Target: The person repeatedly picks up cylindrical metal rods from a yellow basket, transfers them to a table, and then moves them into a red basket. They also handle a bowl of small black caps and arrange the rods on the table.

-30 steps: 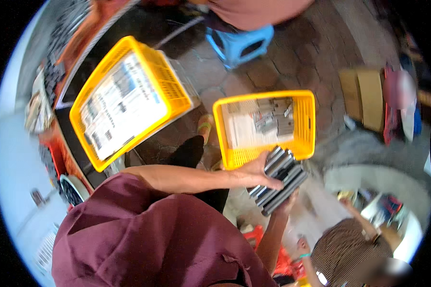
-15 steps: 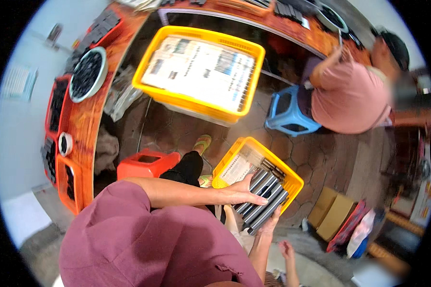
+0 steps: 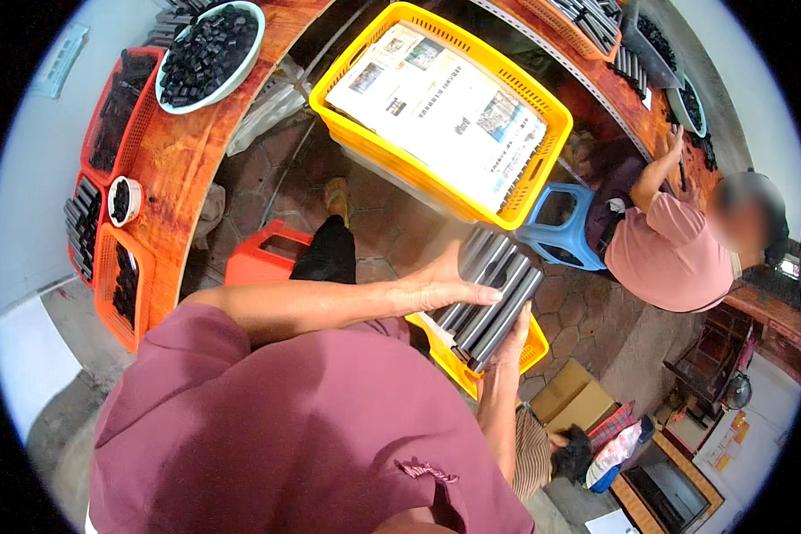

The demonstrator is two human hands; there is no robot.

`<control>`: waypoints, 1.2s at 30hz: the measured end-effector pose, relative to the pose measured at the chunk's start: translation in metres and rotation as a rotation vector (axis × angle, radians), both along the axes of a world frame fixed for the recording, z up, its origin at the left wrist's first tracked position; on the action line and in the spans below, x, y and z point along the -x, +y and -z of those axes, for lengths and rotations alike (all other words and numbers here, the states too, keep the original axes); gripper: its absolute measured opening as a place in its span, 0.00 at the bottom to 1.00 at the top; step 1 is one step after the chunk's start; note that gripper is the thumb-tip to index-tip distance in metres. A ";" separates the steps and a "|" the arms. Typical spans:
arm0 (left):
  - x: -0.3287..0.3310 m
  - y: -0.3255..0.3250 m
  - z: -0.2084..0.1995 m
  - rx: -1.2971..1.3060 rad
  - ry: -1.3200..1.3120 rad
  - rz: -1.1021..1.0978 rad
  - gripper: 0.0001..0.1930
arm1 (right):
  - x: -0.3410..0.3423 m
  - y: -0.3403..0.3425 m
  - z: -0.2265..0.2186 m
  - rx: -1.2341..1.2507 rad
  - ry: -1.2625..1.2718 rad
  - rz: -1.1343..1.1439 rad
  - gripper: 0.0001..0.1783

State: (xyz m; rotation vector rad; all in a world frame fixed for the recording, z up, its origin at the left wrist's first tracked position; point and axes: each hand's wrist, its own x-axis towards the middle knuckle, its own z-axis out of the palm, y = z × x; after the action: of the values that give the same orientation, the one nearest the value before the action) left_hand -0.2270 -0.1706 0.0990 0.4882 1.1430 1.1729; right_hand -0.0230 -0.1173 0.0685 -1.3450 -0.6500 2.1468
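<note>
A bundle of several dark, glossy cylindrical sticks [image 3: 500,303] lies side by side between my two hands. My left hand [image 3: 449,283] is wrapped over the bundle's left side, its thumb lying across the top. From the lower right, my right hand [image 3: 509,345] grips the other side and end of the sticks. Below them the small yellow basket [image 3: 536,349] stands on the floor, mostly hidden by my hands and the bundle. Just beyond the bundle is the large yellow basket [image 3: 556,133], with sheets of newspaper [image 3: 436,102] covering its contents.
A wooden table [image 3: 180,169] on the left bears red baskets [image 3: 120,116] and a bowl of black pieces [image 3: 212,55]. A person in pink [image 3: 672,254] sits by a blue stool [image 3: 565,222] at the right. A red stool [image 3: 262,254] and cardboard box [image 3: 574,396] stand nearby.
My hands have raised the bundle of sticks away from the small basket, toward the large one. My view has shifted, and the seated person at right has turned and moved an arm.
</note>
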 end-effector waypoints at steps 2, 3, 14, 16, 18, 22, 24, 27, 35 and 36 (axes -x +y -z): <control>0.047 0.012 -0.003 0.009 -0.021 0.009 0.57 | 0.049 0.011 -0.008 -0.024 -0.017 -0.007 0.41; 0.075 0.023 -0.018 0.011 -0.045 0.029 0.57 | 0.073 0.017 -0.012 -0.065 -0.010 0.011 0.43; 0.235 0.085 -0.015 -0.059 -0.006 -0.064 0.60 | 0.243 0.089 -0.025 -0.012 0.045 -0.039 0.40; 0.246 0.087 -0.012 -0.065 -0.009 -0.107 0.60 | 0.259 0.105 -0.029 -0.013 0.022 -0.119 0.43; 0.250 0.092 -0.010 -0.033 -0.001 -0.153 0.59 | 0.260 0.122 -0.019 0.018 0.014 -0.171 0.43; 0.251 0.099 -0.030 -0.067 0.022 -0.207 0.59 | 0.279 0.144 -0.037 -0.038 0.073 -0.282 0.42; 0.244 0.100 -0.031 -0.054 0.019 -0.276 0.60 | 0.275 0.157 -0.039 -0.027 0.039 -0.369 0.50; 0.228 0.102 -0.015 0.008 0.011 -0.386 0.60 | 0.271 0.167 -0.032 -0.100 0.063 -0.417 0.48; 0.240 0.103 -0.017 0.017 0.030 -0.361 0.60 | 0.286 0.170 -0.040 -0.122 0.031 -0.422 0.49; 0.245 0.103 -0.018 -0.002 0.016 -0.362 0.60 | 0.291 0.170 -0.041 -0.141 0.039 -0.431 0.49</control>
State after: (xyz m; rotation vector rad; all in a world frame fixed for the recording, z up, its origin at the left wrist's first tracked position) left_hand -0.4717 -0.0672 0.1174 0.2981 1.2778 1.4828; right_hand -0.3140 0.0529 0.1099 -1.1642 -1.1384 2.3928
